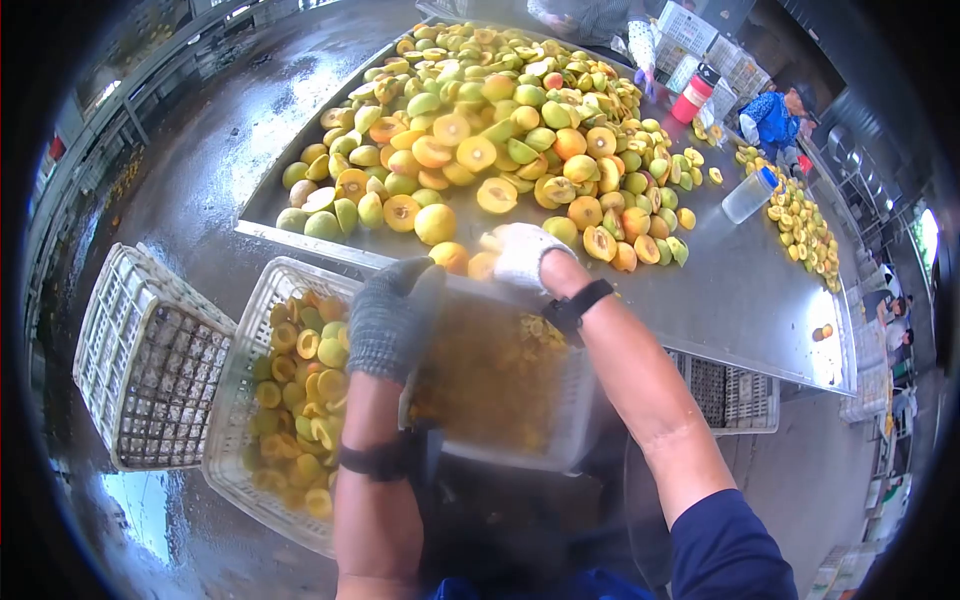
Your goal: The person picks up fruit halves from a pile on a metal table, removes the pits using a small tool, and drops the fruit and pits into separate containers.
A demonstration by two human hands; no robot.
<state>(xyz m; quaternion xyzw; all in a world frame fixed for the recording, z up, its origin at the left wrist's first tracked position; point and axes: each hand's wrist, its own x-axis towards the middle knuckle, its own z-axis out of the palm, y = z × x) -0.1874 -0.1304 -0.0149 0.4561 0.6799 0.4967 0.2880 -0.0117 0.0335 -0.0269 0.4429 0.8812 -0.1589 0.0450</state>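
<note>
My left hand [395,315], in a grey knitted glove, is over the rim between two crates. Motion blurs its fingers, and what they hold, if anything, is hidden. At the table's near edge, my right hand [525,258] in a white glove is beside a yellow peach piece [482,266]; its fingers are smeared too. Just left of that lies another peach [450,257]. A large heap of yellow-green peaches [470,150], many cut in half, covers the metal table [690,300]. Below my left hand, a white crate [225,430] holds peach halves [300,390].
A blurred pale container [520,455] with yellow bits stands in front of me. Stacked crates [150,360] are at left. On the table are a clear bottle [748,197], a red bottle [695,95] and more fruit [805,235]. Co-workers [775,120] stand across the table.
</note>
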